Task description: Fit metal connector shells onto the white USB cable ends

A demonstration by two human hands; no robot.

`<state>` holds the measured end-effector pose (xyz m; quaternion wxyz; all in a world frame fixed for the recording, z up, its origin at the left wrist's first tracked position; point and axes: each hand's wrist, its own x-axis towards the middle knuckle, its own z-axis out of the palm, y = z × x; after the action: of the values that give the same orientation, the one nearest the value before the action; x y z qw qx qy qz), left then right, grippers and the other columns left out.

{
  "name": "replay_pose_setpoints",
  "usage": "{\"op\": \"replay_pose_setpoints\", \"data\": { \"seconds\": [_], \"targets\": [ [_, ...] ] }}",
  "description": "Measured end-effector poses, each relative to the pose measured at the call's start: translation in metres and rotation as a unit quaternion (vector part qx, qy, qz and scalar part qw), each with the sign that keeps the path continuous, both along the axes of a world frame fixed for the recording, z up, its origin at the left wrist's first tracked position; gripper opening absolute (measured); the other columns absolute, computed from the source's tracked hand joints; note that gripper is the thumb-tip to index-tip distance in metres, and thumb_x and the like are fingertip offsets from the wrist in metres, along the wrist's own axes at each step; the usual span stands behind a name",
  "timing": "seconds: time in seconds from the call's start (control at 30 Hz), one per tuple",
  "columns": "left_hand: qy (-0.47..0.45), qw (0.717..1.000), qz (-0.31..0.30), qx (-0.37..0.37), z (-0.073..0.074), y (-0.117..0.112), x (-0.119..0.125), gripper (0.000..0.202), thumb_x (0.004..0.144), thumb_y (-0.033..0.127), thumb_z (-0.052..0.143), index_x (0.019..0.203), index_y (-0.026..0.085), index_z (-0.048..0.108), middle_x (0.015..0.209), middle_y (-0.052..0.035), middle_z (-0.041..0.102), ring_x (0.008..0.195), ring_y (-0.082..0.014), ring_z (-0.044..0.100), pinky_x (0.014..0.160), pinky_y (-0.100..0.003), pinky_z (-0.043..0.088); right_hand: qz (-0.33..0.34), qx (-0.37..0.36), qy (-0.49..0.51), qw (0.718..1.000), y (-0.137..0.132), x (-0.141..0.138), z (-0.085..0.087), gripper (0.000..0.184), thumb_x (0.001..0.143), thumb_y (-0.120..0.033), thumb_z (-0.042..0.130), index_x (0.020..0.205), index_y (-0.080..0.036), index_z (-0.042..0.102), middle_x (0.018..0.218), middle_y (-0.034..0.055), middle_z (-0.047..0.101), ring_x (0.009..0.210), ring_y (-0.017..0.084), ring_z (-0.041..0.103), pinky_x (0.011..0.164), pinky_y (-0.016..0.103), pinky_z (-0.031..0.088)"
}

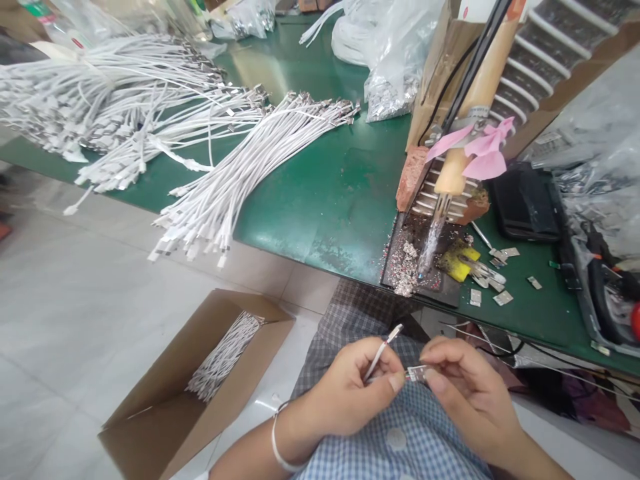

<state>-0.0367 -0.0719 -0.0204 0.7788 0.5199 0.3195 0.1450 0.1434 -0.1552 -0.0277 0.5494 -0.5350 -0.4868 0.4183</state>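
Observation:
Over my lap, my left hand is closed around a short white cable. One end of the cable, with a metal plug, pokes up past the fingers. At its other end, between my two hands, is a small silvery connector. My right hand pinches this connector between thumb and fingertips. Just ahead, on the table edge, a wooden-handled soldering iron leans with its tip over a dark tray of solder bits. Several loose metal connector pieces lie to its right.
Bundles of white cables cover the left of the green table, some overhanging its edge. An open cardboard box with cables stands on the floor. Bags of metal parts, a brick, a ribbed hose and a black phone-like object are nearby.

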Motion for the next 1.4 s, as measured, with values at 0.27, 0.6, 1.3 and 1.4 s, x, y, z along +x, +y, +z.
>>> {"op": "replay_pose_setpoints", "data": {
  "seconds": [0.27,0.6,1.3,1.4],
  "targets": [
    [-0.001,0.987,-0.127,0.097,0.002,0.001,0.002,0.006,0.079,0.013,0.057,0.075,0.017,0.055,0.063,0.0046,0.049,0.054,-0.0072,0.041,0.053,-0.018,0.035,0.050,-0.015,-0.063,0.997,0.009,0.009,0.003,0.008,0.095,-0.022,0.059,0.099,-0.026,0.065,0.072,-0.0004,0.057,0.060,0.012,0.053,0.052,0.022,0.044],
    [0.017,0.982,-0.109,0.156,0.008,0.007,-0.001,0.015,0.091,0.024,0.054,0.078,0.017,0.055,0.061,0.0065,0.042,0.053,-0.0071,0.036,0.051,-0.018,0.031,0.058,-0.002,-0.029,0.998,0.002,0.010,0.001,0.012,0.096,-0.018,0.053,0.098,-0.028,0.060,0.078,-0.0002,0.057,0.065,0.014,0.053,0.056,0.023,0.045],
    [0.004,0.975,-0.104,0.199,0.009,0.006,-0.003,0.012,0.092,0.021,0.053,0.081,0.016,0.054,0.062,0.0059,0.044,0.054,-0.0064,0.037,0.051,-0.018,0.031,0.057,-0.013,0.034,0.998,0.000,0.008,0.001,0.013,0.097,-0.020,0.055,0.102,-0.030,0.062,0.081,-0.0005,0.058,0.068,0.012,0.054,0.059,0.020,0.047],
    [0.009,0.974,-0.107,0.201,0.009,0.006,-0.003,0.012,0.092,0.021,0.053,0.080,0.016,0.054,0.062,0.0059,0.044,0.054,-0.0065,0.037,0.051,-0.018,0.031,0.056,-0.006,0.028,0.998,0.001,0.007,0.001,0.013,0.097,-0.021,0.054,0.101,-0.030,0.061,0.080,-0.0009,0.058,0.069,0.012,0.054,0.060,0.020,0.047]
  ]
}}
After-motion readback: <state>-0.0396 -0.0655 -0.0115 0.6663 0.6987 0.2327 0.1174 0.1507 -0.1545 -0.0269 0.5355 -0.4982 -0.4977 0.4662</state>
